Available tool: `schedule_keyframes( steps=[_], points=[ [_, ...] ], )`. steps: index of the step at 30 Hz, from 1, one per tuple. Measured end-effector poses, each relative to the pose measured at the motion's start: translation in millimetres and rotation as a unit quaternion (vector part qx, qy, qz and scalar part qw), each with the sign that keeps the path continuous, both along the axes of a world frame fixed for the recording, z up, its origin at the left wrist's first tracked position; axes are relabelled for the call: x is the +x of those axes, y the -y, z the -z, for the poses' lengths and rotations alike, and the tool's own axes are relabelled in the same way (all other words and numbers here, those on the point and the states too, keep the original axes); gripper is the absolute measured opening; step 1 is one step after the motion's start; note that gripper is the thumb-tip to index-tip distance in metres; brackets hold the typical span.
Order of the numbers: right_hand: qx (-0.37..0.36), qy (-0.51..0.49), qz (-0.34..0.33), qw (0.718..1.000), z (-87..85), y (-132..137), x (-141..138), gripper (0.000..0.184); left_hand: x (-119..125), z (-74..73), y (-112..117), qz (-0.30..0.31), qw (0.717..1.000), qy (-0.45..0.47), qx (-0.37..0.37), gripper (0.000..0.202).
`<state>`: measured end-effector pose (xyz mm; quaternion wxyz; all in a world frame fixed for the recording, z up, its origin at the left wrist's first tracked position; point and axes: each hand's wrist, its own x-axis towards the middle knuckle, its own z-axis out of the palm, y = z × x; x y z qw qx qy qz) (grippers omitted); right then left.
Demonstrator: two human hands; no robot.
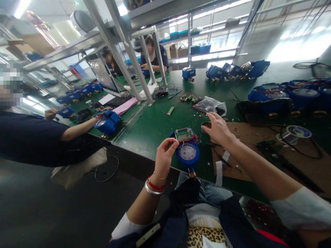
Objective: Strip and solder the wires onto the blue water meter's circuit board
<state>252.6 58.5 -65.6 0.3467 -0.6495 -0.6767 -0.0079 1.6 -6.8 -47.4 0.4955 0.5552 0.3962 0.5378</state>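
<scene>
Left hand (pixel 164 156) grip pinches meter (pixel 188 154); right hand (pixel 218 129) spread open (over dish (pixel 206 124), contents hidden).

Meter (pixel 188 153) stands at the table's (pixel 155 124) near edge. Left hand (pixel 164 156) is just beside it at 9 o'clock; right hand (pixel 217 129) is at 2 o'clock. Bag (pixel 210 105) lies beyond, at 1 o'clock. Spool (pixel 296 132) lies on cardboard (pixel 258 137) at 3 o'clock, well apart. Co-worker's meter (pixel 107 122) is at 10 o'clock.

The person wears white sleeves (pixel 305 208), a dark jacket (pixel 178 220), and a silver bangle (pixel 152 190) beside a red cord (pixel 155 186).
</scene>
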Motion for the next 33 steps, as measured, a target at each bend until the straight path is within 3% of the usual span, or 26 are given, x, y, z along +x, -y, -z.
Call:
schedule_keyframes(
  steps=[2,4,6,8,17,20,23,26,28,30,33],
  points=[
    [0.112,-0.046,-0.117,0.986,-27.8,28,-22,0.037,1,2.0,0,-0.008,1.000,0.014,-0.002,0.017],
    [0.121,-0.026,-0.248,0.961,-47.1,51,-42,0.021,2,4.1,0,-0.011,0.999,0.031,-0.004,0.015],
    [0.103,0.007,-0.309,0.946,-53.9,63,-57,0.015,3,5.4,0,-0.012,0.999,0.042,-0.002,0.014],
    [0.083,0.022,-0.321,0.943,-51.6,66,-64,0.013,4,5.5,0,-0.016,0.999,0.045,-0.001,0.013],
    [0.092,0.016,-0.301,0.949,-43.3,62,-64,0.022,3,0.5,0,-0.022,0.999,0.020,-0.016,0.019],
    [0.104,0.009,-0.240,0.965,-42.0,56,-51,0.030,3,-2.3,1,-0.020,1.000,0.008,-0.021,0.021],
    [0.061,-0.099,-0.163,0.980,-40.3,40,-21,0.040,4,-4.8,2,-0.029,0.999,0.000,-0.026,0.022],
    [-0.021,-0.237,-0.110,0.965,-30.2,16,18,0.050,4,-5.9,2,-0.034,0.999,0.002,-0.030,0.022],
    [-0.070,-0.191,-0.051,0.978,-13.5,-1,37,0.068,5,-6.1,2,-0.032,0.999,0.006,-0.028,0.022],
    [-0.143,-0.040,0.010,0.989,10.1,-16,46,0.095,6,-6.1,1,-0.030,0.999,0.008,-0.023,0.022],
    [-0.188,0.076,0.027,0.979,44.6,-33,42,0.108,6,-6.2,1,-0.031,0.999,0.012,-0.018,0.021]
  ],
)
